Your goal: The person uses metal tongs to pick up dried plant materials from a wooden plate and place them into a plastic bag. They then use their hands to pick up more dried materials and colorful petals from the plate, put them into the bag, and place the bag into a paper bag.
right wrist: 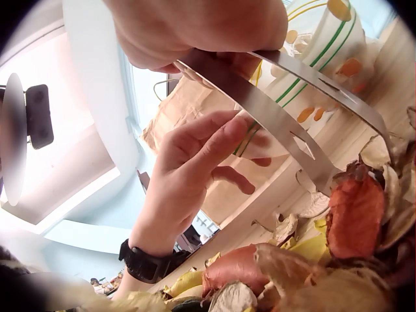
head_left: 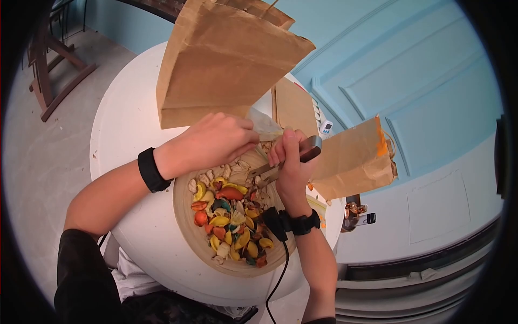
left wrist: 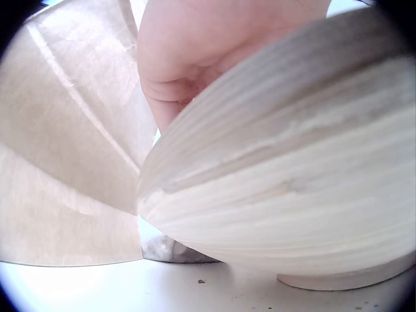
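My right hand grips metal tongs over a round wooden bowl. Dried potpourri pieces in yellow, orange, green and cream lie inside it. In the right wrist view, one tong tip is right at an orange-red dried piece. With thumb and finger my left hand pinches the edge of a clear zip bag with green lines, at the bowl's far side. Several orange and pale pieces show in the bag. The left wrist view has the bowl's outer wall partly covering the left hand.
A large brown paper bag stands behind the left hand on the round white table. Right of the tongs is a smaller paper bag. A flat brown piece and a small white timer lie near the far edge. Bottles sit at right.
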